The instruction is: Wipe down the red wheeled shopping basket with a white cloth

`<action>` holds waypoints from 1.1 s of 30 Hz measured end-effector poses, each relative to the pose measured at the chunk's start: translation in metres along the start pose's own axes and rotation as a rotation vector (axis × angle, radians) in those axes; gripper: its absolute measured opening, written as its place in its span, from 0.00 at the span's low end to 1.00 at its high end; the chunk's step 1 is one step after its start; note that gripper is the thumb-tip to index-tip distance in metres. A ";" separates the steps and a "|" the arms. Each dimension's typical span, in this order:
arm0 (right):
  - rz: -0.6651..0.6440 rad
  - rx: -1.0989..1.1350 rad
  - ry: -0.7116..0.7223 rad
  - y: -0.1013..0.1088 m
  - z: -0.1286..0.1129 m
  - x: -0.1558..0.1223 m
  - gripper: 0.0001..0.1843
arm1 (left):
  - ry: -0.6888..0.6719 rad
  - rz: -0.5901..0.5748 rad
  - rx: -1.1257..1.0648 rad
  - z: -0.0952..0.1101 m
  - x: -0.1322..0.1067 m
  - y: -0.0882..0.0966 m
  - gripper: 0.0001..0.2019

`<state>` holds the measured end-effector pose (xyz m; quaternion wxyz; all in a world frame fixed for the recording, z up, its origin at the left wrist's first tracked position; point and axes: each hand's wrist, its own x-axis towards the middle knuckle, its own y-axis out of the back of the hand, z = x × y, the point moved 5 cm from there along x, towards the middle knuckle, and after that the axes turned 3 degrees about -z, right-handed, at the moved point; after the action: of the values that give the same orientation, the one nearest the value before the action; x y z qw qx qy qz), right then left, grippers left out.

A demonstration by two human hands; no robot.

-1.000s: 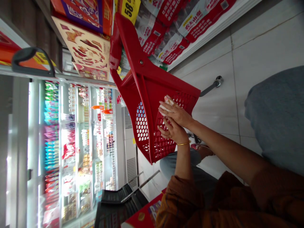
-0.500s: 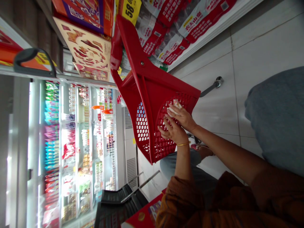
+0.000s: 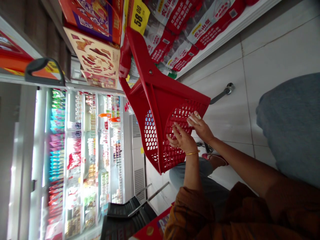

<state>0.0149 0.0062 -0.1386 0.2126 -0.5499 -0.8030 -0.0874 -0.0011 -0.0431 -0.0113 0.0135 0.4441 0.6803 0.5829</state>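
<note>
The right hand (image 3: 201, 128) pinches a small white packet (image 3: 193, 119); the open left hand (image 3: 182, 140) lies on the mesh of the light, stiff red plastic basket (image 3: 170, 90).

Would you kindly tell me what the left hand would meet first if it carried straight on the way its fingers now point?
The left hand would most likely meet the red basket's mesh side first; its fingertips seem to be at or against it, though depth is hard to judge.

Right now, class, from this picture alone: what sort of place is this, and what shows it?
Most likely a supermarket or grocery shop aisle. A red plastic shopping basket is in the person's hands, a lit display fridge holds rows of packaged goods, and a yellow price tag reads 58.00.
</note>
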 end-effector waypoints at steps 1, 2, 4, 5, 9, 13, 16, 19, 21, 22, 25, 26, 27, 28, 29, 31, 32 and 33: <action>0.000 0.001 -0.002 0.000 0.001 -0.002 0.24 | 0.001 0.003 0.001 0.000 0.000 0.000 0.22; 0.000 0.000 -0.004 -0.001 0.002 -0.003 0.24 | 0.002 0.003 0.002 0.000 0.000 0.001 0.22; 0.004 -0.012 -0.018 0.000 0.003 -0.005 0.25 | 0.005 -0.004 0.004 0.000 0.000 0.001 0.22; 0.006 -0.019 -0.030 0.001 0.004 -0.007 0.25 | 0.003 -0.009 0.005 0.000 -0.001 0.001 0.22; 0.013 -0.039 -0.079 0.004 0.005 -0.011 0.25 | -0.011 -0.030 0.008 0.000 -0.001 0.001 0.23; 0.019 -0.010 -0.042 0.002 -0.007 -0.005 0.25 | -0.025 -0.027 0.011 0.000 0.000 0.001 0.24; -0.023 0.048 0.037 -0.001 -0.025 0.008 0.23 | -0.038 -0.005 0.003 0.000 0.000 0.002 0.23; -0.105 0.111 0.096 -0.003 -0.043 0.026 0.23 | -0.040 -0.023 -0.019 0.000 0.001 0.002 0.21; -0.141 0.131 0.138 -0.002 -0.051 0.036 0.25 | -0.032 -0.050 -0.019 0.000 0.001 0.002 0.21; -0.145 0.133 0.160 -0.001 -0.054 0.040 0.26 | -0.024 -0.059 -0.015 0.000 0.001 0.003 0.20; -0.144 0.125 0.202 0.001 -0.057 0.046 0.28 | -0.008 -0.061 -0.006 0.000 0.001 0.004 0.20; -0.143 0.121 0.203 0.000 -0.055 0.045 0.28 | -0.008 -0.058 -0.003 0.000 0.001 0.004 0.20; -0.141 0.118 0.201 0.000 -0.053 0.043 0.27 | -0.010 -0.056 0.001 0.000 0.001 0.004 0.20; -0.136 0.115 0.195 -0.001 -0.050 0.039 0.27 | -0.016 -0.056 0.006 0.000 0.001 0.004 0.20; -0.125 0.112 0.185 -0.002 -0.045 0.035 0.26 | -0.021 -0.057 0.012 0.000 0.001 0.003 0.21; -0.090 0.102 0.146 -0.002 -0.034 0.023 0.25 | -0.021 -0.061 0.026 -0.001 0.001 0.001 0.22; -0.073 0.094 0.120 -0.002 -0.028 0.017 0.24 | -0.020 -0.063 0.033 -0.001 0.001 0.000 0.23; -0.061 0.079 0.090 -0.003 -0.022 0.011 0.24 | -0.019 -0.063 0.037 -0.001 0.000 -0.001 0.24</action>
<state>0.0146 0.0063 -0.1141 0.2674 -0.5119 -0.8117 -0.0868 -0.0025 -0.0439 -0.0113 0.0301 0.4279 0.7047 0.5652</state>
